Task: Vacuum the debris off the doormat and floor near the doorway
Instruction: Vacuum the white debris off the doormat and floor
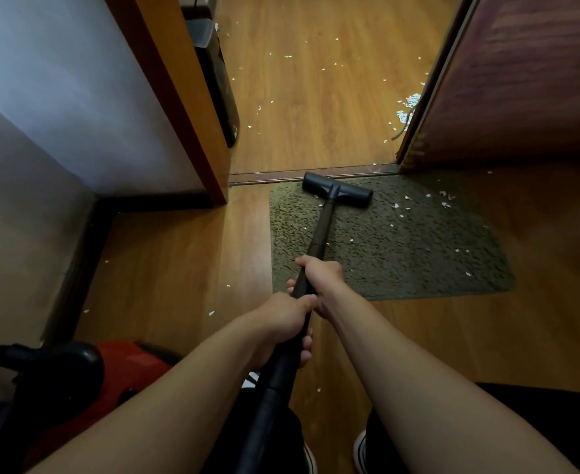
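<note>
1. Olive-green and shaggy, the doormat (401, 254) lay on the wooden floor (179, 268), its far edge against the metal threshold strip (281, 177).
2. The black vacuum head (337, 191) stood on the doormat's far edge, toward its far-left corner and just short of the strip.
3. The dark wand (321, 234) ran back from the head over the doormat's left part toward the person.
4. The right hand (322, 278) held the wand above the doormat's near-left edge; its grip was fully closed, fingers wrapped round the tube.
5. The left hand (286, 319) held the same wand just behind it, on the near side of the doormat over bare floor; its grip was closed too, fingers curled under the tube.
6. White debris flecks (446, 204) lay scattered over the doormat's right half, thickest toward its far-right corner.
7. More flecks lay beyond the doormat, past the strip, with a dense heap (408, 104) at the foot of the open door (521, 80); a few lay on the floor to the doormat's left.
8. A red and black vacuum body (127, 364) sat well to the near left of the doormat.
9. A dark shoe (360, 449) showed on the doormat's near side, at the bottom of the view.
</note>
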{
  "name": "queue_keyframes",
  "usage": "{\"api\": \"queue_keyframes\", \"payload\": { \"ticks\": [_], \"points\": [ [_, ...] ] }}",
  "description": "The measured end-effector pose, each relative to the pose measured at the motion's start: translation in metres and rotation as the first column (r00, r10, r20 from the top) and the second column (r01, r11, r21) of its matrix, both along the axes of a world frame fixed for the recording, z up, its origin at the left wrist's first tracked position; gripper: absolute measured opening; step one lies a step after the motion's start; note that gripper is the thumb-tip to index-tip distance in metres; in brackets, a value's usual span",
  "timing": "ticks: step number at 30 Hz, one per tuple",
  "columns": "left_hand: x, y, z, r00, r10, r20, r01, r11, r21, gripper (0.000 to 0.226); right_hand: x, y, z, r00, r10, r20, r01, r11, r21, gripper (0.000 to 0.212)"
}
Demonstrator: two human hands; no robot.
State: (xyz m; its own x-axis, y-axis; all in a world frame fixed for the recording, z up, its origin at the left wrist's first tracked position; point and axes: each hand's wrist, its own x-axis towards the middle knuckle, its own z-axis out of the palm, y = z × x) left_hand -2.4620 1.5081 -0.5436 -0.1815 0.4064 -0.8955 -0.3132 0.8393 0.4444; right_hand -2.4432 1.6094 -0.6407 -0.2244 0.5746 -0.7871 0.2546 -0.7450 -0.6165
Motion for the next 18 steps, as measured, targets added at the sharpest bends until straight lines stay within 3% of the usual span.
{"api": "queue_keyframes", "payload": {
  "ticks": [18],
  "points": [
    [0.022, -0.076, 0.018, 1.0, 0.012, 0.0, -0.012, 0.997, -0.071, 0.034, 0.031, -0.078, 0.026, 0.995, 0.104, 0.0, -0.104, 0.993, -0.062, 0.025]
  ]
}}
